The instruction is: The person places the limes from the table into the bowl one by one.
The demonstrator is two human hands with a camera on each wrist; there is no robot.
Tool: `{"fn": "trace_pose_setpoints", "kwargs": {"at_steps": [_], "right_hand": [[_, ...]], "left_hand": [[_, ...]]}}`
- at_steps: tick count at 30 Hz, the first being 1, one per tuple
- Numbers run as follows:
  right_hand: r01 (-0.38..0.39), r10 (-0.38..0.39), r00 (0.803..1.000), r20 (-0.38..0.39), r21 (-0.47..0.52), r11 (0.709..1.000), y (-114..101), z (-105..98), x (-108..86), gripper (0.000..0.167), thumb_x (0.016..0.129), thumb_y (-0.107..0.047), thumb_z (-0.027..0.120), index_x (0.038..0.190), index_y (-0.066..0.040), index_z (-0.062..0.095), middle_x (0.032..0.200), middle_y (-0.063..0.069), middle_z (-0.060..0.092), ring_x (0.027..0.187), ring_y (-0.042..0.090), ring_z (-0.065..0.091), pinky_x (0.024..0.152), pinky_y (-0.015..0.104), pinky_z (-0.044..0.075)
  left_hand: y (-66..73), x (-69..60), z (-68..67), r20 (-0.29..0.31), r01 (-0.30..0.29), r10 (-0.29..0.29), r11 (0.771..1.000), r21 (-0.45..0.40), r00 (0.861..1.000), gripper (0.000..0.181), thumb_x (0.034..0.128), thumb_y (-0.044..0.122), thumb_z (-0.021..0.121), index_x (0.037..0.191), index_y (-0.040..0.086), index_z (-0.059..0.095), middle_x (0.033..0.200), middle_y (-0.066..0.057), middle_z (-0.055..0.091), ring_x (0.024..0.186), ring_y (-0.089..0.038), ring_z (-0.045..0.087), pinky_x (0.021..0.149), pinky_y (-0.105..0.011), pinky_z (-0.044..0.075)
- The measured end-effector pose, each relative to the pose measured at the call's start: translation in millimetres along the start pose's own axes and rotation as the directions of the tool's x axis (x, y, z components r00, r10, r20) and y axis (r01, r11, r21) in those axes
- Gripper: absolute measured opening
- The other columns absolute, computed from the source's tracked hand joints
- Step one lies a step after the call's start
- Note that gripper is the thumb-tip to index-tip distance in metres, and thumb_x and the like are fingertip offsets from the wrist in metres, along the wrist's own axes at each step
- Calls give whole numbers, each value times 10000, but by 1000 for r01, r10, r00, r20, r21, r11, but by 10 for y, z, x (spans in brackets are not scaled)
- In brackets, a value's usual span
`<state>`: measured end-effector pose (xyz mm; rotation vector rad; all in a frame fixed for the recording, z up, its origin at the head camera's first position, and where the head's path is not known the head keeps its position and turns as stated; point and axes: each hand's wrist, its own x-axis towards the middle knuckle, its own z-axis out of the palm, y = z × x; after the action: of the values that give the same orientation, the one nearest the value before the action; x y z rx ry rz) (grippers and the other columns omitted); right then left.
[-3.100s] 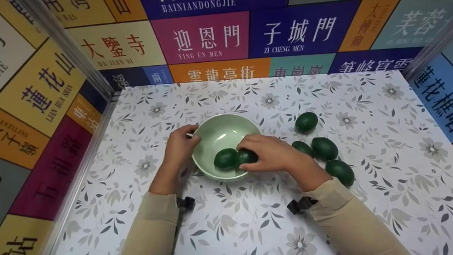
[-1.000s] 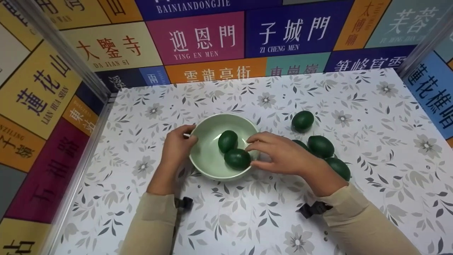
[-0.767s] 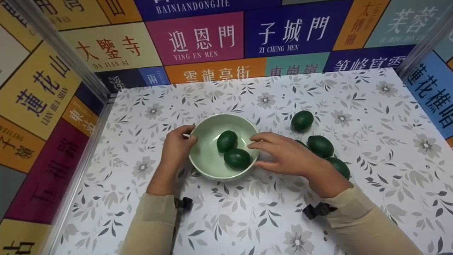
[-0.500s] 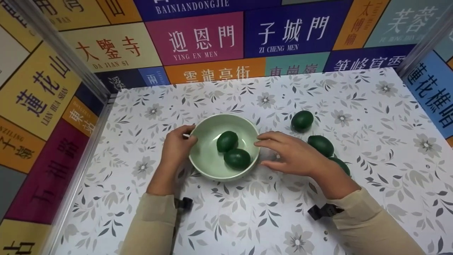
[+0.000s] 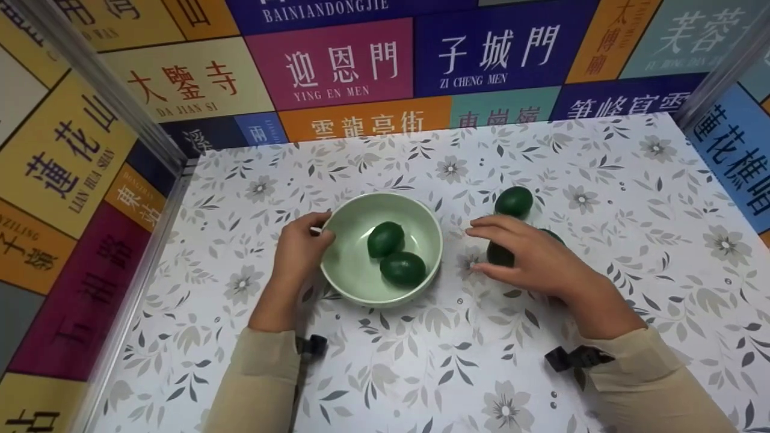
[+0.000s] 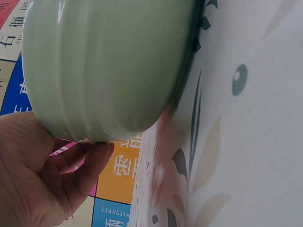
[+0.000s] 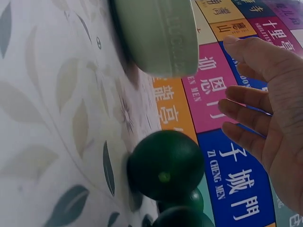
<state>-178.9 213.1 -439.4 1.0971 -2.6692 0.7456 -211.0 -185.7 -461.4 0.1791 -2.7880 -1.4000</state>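
In the head view, my left hand [image 5: 299, 249] pinches the left rim of a light green bowl [image 5: 346, 264] between thumb and fingers. The left wrist view shows those fingers at the rim of the bowl [image 6: 109, 71]. Two dark green, smooth oval fruits, lime-like in shape, lie touching in it: one fruit [image 5: 385, 239] behind, another fruit [image 5: 402, 269] nearer. Right of the bowl, my right hand [image 5: 535, 258] hovers with fingers apart and holds nothing. Beneath it a fruit [image 5: 499, 255] shows partly; in the right wrist view this hand [image 7: 270, 99] is apart from the nearest fruit [image 7: 165, 165].
Farther back on the flowered tabletop [image 5: 361, 373] lies another green fruit [image 5: 514, 201]. One more fruit [image 5: 553, 235] is mostly covered by the right hand. Panels printed with large characters [image 5: 346, 66] rise along the back and both sides.
My right hand has let go of a fruit in the bowl, drawn back over the rim and moved right above the loose fruits. My left hand has stayed on the bowl's rim.
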Motion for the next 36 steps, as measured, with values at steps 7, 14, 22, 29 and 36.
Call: {"fn": "trace_pose_setpoints", "kwargs": {"at_steps": [7, 14, 22, 29, 36], "right_hand": [[-86, 86, 996, 8, 14, 996, 130, -113, -112, 607, 876, -267, 837, 1430, -142, 623, 1474, 46, 581, 1362, 269, 553, 1146, 327, 406], [-148, 148, 988, 37, -5, 989, 253, -258, -182, 635, 892, -255, 822, 1467, -132, 581, 1487, 74, 563, 1386, 308, 526, 1132, 451, 419], [-260, 256, 962, 92, 43, 965, 341, -363, -240, 640, 914, -258, 801, 1484, -104, 554, 1516, 156, 529, 1426, 404, 464, 1143, 621, 379], [-314, 307, 945, 112, 53, 948, 442, -418, -286, 634, 918, -251, 796, 1476, -72, 553, 1500, 192, 526, 1413, 423, 462, 1148, 638, 366], [-339, 327, 933, 151, 56, 939, 558, -392, -328, 633, 935, -273, 778, 1481, -54, 544, 1477, 206, 534, 1388, 437, 479, 1132, 648, 375]], "left_hand": [[-1, 6, 0, 2, 0, 0, 1000, -2, 1000, 405, 925, 126, 650, 1325, 125, 712, 1203, -112, 721, 1023, -252, 708, 787, -359, 601], [2, 16, -7, 3, -2, 2, 1000, -10, 1000, 398, 915, 129, 650, 1307, 128, 722, 1197, -107, 721, 1014, -247, 709, 783, -352, 597], [-6, -2, -13, 1, -23, 23, 1000, -9, 1000, 399, 920, 127, 648, 1312, 126, 721, 1188, -110, 724, 1011, -254, 709, 773, -361, 595], [0, -8, -12, -2, -16, 16, 1000, 5, 1000, 394, 928, 134, 649, 1315, 137, 721, 1187, -100, 723, 1017, -245, 700, 781, -370, 592], [1, -3, -12, -6, -15, 15, 1000, 8, 1000, 398, 912, 123, 654, 1303, 135, 728, 1173, -109, 727, 1005, -247, 708, 773, -359, 592]]}}
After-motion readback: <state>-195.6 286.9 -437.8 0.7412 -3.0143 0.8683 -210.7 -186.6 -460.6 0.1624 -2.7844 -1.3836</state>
